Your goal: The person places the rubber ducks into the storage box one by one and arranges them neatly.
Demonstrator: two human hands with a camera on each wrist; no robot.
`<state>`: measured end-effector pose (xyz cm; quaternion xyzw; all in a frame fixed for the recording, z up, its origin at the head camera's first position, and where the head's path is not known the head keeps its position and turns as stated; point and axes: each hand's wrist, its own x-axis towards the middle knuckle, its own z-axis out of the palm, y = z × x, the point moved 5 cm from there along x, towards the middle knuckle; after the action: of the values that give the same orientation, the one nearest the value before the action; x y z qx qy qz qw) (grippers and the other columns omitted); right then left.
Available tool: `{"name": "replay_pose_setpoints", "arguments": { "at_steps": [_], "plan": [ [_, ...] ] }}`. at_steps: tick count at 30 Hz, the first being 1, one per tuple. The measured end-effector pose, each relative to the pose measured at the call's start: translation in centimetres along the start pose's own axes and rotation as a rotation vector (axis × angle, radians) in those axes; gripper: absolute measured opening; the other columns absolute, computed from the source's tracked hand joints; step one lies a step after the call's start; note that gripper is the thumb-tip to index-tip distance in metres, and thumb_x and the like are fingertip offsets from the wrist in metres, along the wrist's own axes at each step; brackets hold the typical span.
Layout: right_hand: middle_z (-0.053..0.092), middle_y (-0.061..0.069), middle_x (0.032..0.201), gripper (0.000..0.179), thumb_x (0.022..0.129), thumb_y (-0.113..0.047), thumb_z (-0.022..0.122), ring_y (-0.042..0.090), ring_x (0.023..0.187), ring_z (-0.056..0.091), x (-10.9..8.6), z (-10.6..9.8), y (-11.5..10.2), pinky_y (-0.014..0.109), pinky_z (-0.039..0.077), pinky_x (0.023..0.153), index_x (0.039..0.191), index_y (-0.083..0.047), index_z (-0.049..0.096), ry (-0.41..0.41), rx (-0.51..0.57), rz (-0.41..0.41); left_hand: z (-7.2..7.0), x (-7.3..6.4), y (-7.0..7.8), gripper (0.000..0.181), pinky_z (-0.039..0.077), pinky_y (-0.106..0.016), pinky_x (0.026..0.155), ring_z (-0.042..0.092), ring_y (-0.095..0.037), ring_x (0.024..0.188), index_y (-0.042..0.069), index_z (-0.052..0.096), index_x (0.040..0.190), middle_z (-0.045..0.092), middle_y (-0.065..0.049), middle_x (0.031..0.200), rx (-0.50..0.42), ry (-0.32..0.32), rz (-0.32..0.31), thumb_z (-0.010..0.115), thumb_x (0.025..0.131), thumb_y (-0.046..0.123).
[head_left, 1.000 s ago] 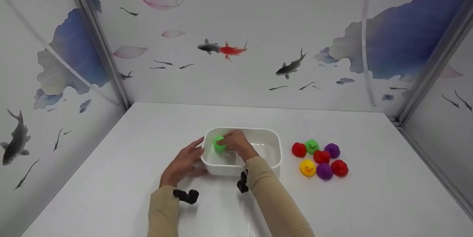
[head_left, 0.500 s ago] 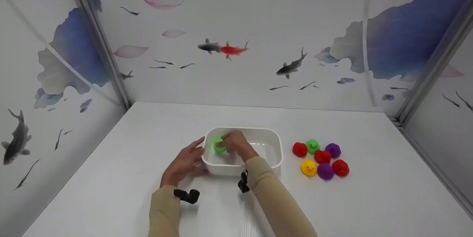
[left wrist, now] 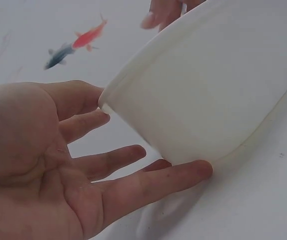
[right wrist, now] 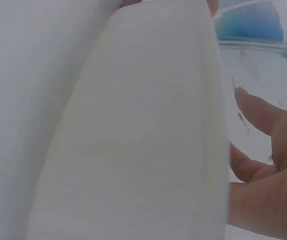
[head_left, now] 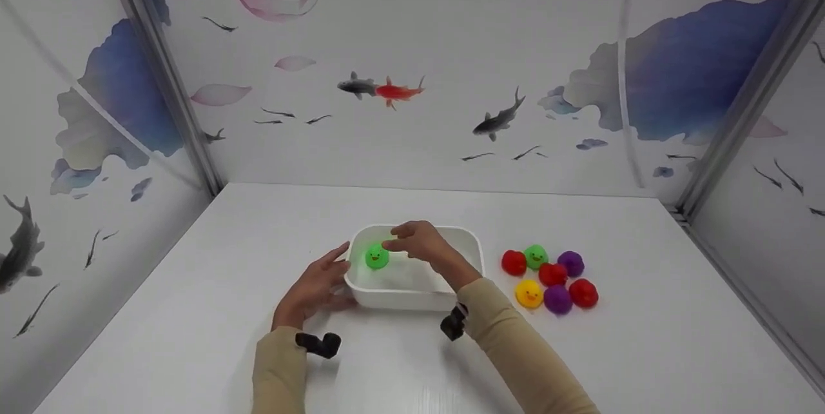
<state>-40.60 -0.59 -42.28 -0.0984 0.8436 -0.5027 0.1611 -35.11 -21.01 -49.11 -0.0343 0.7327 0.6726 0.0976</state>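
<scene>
A white rectangular plastic tub point(head_left: 403, 300) stands on the table, with a green rubber duck point(head_left: 376, 256) inside at its left end, face toward me. My left hand point(head_left: 317, 286) rests against the tub's left end. In the left wrist view, its fingers point(left wrist: 148, 185) are spread and fairly straight, with fingertips at the rim and the lower wall. Over the tub, just right of the duck, my right hand point(head_left: 422, 245) holds nothing, its fingers loosely extended. The right wrist view shows the tub's outer wall point(right wrist: 133, 125) beside that hand's thumb and fingers point(right wrist: 256, 110).
Right of the tub lies a cluster of small toys: a green duck point(head_left: 535, 257), a yellow duck point(head_left: 529, 294), two purple toys point(head_left: 558, 299) and several red ones point(head_left: 583, 293). White panels with painted fish point(head_left: 496, 122) enclose the white table point(head_left: 290, 214) at the back and sides.
My right hand has let go of the green duck and lifted slightly up and right. The duck now sits uncovered in the tub. My left hand stays at the tub's end.
</scene>
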Motion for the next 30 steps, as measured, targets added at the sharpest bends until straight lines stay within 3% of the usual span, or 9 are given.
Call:
{"name": "replay_pose_setpoints", "arguments": {
  "at_steps": [7, 15, 24, 30],
  "plan": [
    [0.052, 0.012, 0.149, 0.067, 0.09, -0.039, 0.074, 0.029, 0.128, 0.059, -3.9, -3.5, -0.4, 0.044, 0.05, 0.109, 0.146, -0.013, 0.048, -0.019, -0.012, -0.055, 0.4, 0.1, 0.2, 0.057, 0.059, -0.052, 0.093, 0.053, -0.041, 0.135, 0.024, 0.031, 0.158, 0.043, -0.021, 0.156, -0.018, -0.018, -0.002, 0.052, 0.105, 0.025],
    [0.053, 0.014, 0.148, 0.064, 0.094, -0.037, 0.07, 0.031, 0.132, 0.056, -6.7, -7.0, 0.6, 0.047, 0.048, 0.111, 0.148, -0.013, 0.045, -0.006, 0.014, -0.183, 0.0, -0.1, 0.0, 0.057, 0.059, -0.051, 0.092, 0.053, -0.04, 0.135, 0.026, 0.033, 0.157, 0.044, -0.02, 0.155, -0.025, 0.012, -0.035, 0.053, 0.104, 0.023],
    [0.049, 0.015, 0.151, 0.067, 0.094, -0.041, 0.068, 0.034, 0.135, 0.052, -7.8, -10.8, 2.1, 0.048, 0.045, 0.114, 0.151, -0.015, 0.042, 0.069, 0.008, -0.177, -0.1, 0.0, 0.0, 0.057, 0.058, -0.051, 0.094, 0.056, -0.038, 0.132, 0.028, 0.034, 0.157, 0.047, -0.019, 0.153, -0.006, 0.013, -0.033, 0.053, 0.104, 0.026],
    [0.049, 0.009, 0.153, 0.068, 0.092, -0.046, 0.069, 0.033, 0.136, 0.053, -8.2, -12.6, 3.2, 0.046, 0.044, 0.114, 0.15, -0.021, 0.043, 0.105, 0.002, -0.129, -0.1, -0.2, -0.2, 0.057, 0.058, -0.052, 0.093, 0.056, -0.039, 0.132, 0.026, 0.033, 0.157, 0.047, -0.019, 0.153, -0.025, 0.003, -0.02, 0.054, 0.104, 0.027]
  ]
}}
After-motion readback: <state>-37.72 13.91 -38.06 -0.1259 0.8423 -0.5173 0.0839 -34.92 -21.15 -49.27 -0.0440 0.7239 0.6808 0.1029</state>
